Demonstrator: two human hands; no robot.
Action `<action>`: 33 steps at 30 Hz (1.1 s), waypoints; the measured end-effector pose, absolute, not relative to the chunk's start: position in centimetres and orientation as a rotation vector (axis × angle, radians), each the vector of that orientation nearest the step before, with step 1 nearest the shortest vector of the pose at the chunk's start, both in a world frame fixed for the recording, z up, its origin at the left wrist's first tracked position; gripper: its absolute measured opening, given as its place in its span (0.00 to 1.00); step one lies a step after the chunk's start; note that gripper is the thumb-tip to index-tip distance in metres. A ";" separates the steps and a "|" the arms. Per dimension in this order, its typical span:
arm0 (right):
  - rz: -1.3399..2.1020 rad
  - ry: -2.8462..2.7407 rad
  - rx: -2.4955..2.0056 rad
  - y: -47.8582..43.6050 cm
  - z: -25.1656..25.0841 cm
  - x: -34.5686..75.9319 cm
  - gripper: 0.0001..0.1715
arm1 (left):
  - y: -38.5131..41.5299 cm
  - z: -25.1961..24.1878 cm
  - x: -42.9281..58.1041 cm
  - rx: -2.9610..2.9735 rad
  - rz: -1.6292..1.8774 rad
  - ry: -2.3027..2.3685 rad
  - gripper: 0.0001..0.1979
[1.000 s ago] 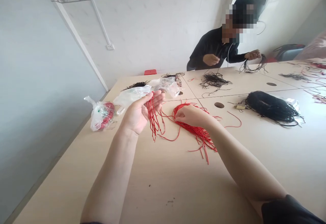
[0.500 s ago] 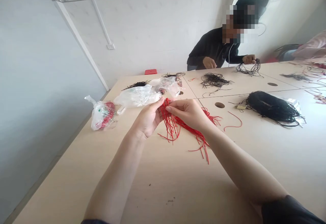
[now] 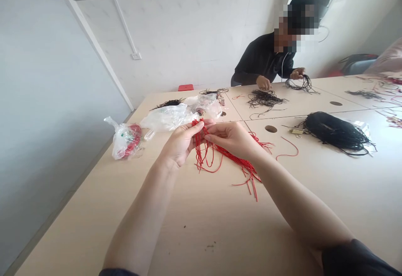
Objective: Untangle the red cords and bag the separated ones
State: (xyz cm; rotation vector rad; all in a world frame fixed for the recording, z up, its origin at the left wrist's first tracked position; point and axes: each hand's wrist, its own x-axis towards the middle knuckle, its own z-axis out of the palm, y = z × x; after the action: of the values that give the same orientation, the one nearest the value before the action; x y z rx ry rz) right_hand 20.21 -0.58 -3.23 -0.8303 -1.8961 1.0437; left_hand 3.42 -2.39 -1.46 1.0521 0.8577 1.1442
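Note:
A bunch of thin red cords (image 3: 198, 152) hangs from my left hand (image 3: 182, 142), whose thumb presses it against the fingers. Close on its right, my right hand (image 3: 230, 140) is closed in a pinch on a strand of the same red cords; the fingertips partly hide where it grips. Below and behind my right wrist lies a larger pile of red cords (image 3: 243, 165) on the table, partly covered by the forearm. A single red cord (image 3: 297, 148) curves on the tabletop to the right.
Clear plastic bags (image 3: 171, 117) lie beyond my hands, and a knotted bag with red contents (image 3: 127, 140) sits left. A large black cord bundle (image 3: 336, 133) lies right, beside a gold clip (image 3: 297, 132). Across the table (image 3: 194, 221), a person in black (image 3: 260, 58) handles black cords (image 3: 266, 98).
My left hand has shifted slightly left with its cords, and a few strands now hang apart between my hands. The person's hand holding black cords has moved left.

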 end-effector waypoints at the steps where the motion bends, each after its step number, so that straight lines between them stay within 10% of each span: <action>1: 1.042 -1.910 -0.836 -0.6 -3.2 20.3 0.12 | -2.4 -1.4 3.3 1.051 1.148 0.863 0.12; 33: 0.977 -2.414 -0.898 -0.8 -3.6 20.9 0.16 | -2.9 2.1 -1.8 0.826 1.419 0.861 0.11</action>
State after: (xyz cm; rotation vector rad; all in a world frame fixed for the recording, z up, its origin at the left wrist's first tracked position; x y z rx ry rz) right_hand 20.87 -0.82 -3.55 -0.8984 -2.4135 0.9771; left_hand -1.78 -2.86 2.07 0.8264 0.8610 1.4186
